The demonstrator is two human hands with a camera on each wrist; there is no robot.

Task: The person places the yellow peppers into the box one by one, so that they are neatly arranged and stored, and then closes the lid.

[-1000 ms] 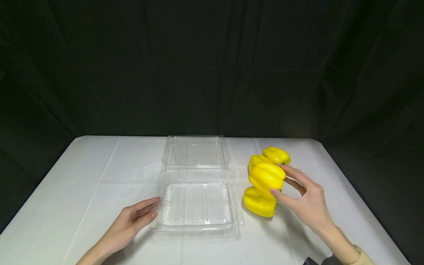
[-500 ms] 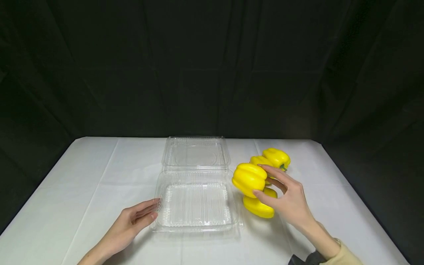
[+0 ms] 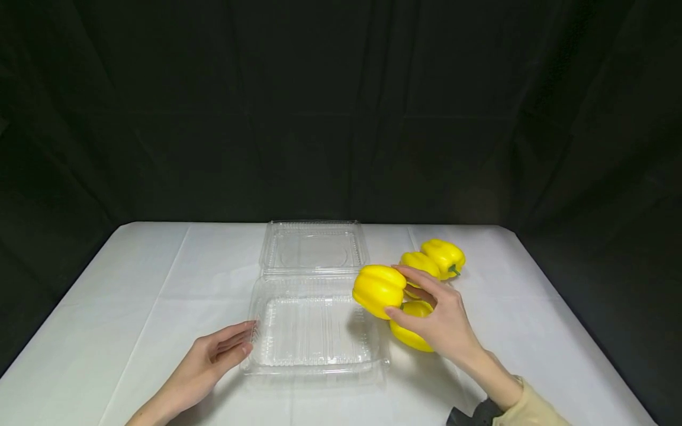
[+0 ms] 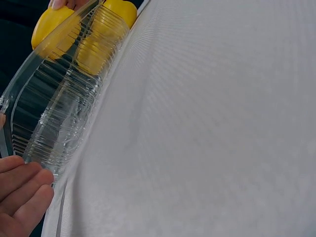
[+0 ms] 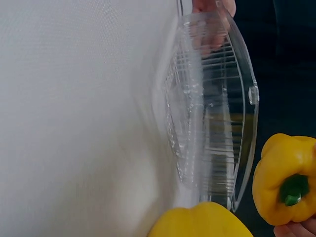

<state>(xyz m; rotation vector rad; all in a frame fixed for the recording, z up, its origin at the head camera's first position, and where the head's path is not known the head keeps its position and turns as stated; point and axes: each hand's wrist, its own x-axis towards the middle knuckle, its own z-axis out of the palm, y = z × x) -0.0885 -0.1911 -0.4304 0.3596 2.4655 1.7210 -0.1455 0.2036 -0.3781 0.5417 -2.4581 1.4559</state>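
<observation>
My right hand [image 3: 439, 313] holds a yellow bell pepper [image 3: 378, 290] between thumb and fingers, above the right rim of a clear plastic clamshell container [image 3: 317, 368]. In the right wrist view the green stem [image 5: 295, 190] of this held pepper faces the camera. The container's lid [image 3: 314, 248] lies folded back behind the base. At the base's left side my left hand [image 3: 205, 361] touches the wall with nearly straight fingers [image 4: 29, 180]. Under the right hand, partly hidden, lies a second yellow pepper [image 3: 410, 334].
Two more yellow peppers lie behind the right hand, one nearer [image 3: 421, 263] and one farther back [image 3: 443, 255]. A white cloth covers the table [image 3: 160, 343]. Dark curtains [image 3: 319, 118] enclose its back and sides.
The right hand has carried its pepper leftward, from over the other peppers to the container's right edge. The left hand has stayed at the container.
</observation>
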